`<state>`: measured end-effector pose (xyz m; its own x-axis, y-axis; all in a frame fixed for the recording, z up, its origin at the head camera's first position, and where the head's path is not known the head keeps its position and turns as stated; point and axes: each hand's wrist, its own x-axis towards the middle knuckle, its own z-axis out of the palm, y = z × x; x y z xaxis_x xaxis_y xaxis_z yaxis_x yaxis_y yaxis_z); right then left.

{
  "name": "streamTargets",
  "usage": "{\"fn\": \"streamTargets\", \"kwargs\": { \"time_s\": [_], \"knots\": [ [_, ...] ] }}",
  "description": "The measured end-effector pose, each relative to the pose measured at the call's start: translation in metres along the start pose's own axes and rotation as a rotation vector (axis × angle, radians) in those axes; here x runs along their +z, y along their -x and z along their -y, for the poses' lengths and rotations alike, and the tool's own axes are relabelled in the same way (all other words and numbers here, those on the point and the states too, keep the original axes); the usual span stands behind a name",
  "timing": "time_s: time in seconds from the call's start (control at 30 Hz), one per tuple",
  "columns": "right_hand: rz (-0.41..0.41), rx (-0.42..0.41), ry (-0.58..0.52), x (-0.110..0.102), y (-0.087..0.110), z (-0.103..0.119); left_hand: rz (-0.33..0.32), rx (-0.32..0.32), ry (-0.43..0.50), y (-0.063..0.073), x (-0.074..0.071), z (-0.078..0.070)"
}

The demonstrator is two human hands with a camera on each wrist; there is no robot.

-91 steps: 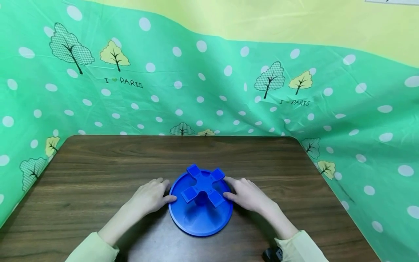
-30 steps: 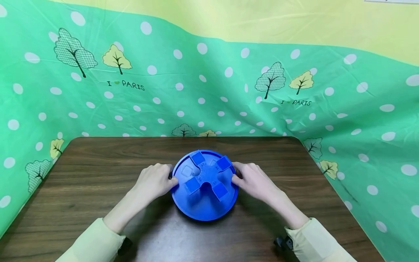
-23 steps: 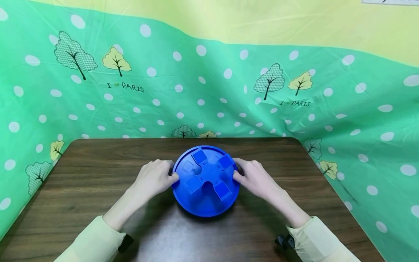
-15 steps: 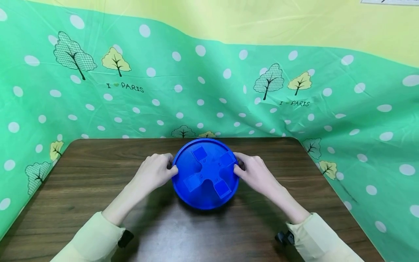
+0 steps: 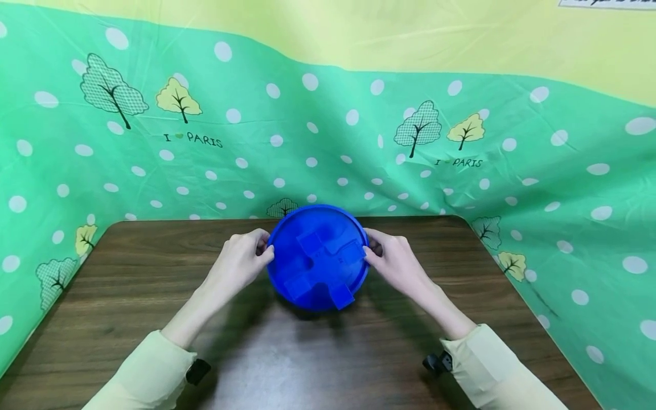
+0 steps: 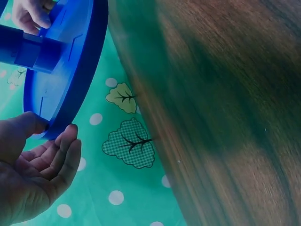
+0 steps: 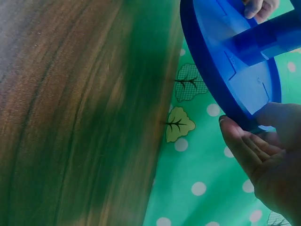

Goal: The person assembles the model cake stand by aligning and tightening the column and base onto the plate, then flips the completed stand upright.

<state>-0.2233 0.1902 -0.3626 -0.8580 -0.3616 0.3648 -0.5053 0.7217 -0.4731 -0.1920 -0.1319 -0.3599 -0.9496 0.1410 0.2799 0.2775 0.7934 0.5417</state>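
A blue round base [image 5: 284,256] with a raised rim is tilted up toward the head camera. A cross-shaped piece [image 5: 325,265] with flat square ends stands out from its middle on a thick post [image 6: 41,52]. My left hand [image 5: 238,259] pinches the rim on the left, thumb on the inner face and fingers behind. On the opposite side my right hand [image 5: 397,259] grips the rim the same way. In both wrist views the disc appears nearly edge-on, raised off the tabletop, and the far hand is partly hidden behind it.
The dark wooden table [image 5: 318,364] lies beneath, with the disc's shadow on it. A green dotted cloth [image 5: 318,136] with printed trees hangs behind and beside the table. Black devices [image 5: 197,371] sit at the sleeve cuffs.
From lying on the table, the blue round base has been raised and tipped up, its face turning toward the head camera. Both hands moved away from the body with it, keeping the rim.
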Motion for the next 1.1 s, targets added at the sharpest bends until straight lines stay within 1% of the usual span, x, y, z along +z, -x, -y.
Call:
{"fn": "streamTargets", "kwargs": {
  "time_s": [0.2, 0.33, 0.47, 0.6, 0.73, 0.9, 1.1],
  "knots": [
    [-0.044, 0.022, -0.02, 0.0, -0.003, 0.0, -0.063, 0.04, 0.048, -0.004, 0.004, 0.005],
    [-0.097, 0.004, -0.022, 0.001, -0.003, -0.002, -0.092, 0.071, 0.079, -0.006, 0.004, 0.006],
    [-0.133, -0.02, -0.038, 0.002, -0.003, -0.004, -0.1, 0.086, 0.095, -0.007, 0.002, 0.006],
    [-0.147, -0.03, -0.056, 0.002, -0.003, -0.006, -0.101, 0.101, 0.128, -0.008, 0.002, 0.008],
    [-0.154, -0.038, -0.064, 0.002, -0.003, -0.007, -0.107, 0.129, 0.164, -0.008, 0.003, 0.013],
    [-0.161, -0.056, -0.086, 0.002, -0.004, -0.008, -0.128, 0.168, 0.163, -0.007, 0.002, 0.015],
    [-0.176, -0.079, -0.108, 0.001, -0.004, -0.008, -0.155, 0.214, 0.145, -0.005, 0.0, 0.015]
  ]
}}
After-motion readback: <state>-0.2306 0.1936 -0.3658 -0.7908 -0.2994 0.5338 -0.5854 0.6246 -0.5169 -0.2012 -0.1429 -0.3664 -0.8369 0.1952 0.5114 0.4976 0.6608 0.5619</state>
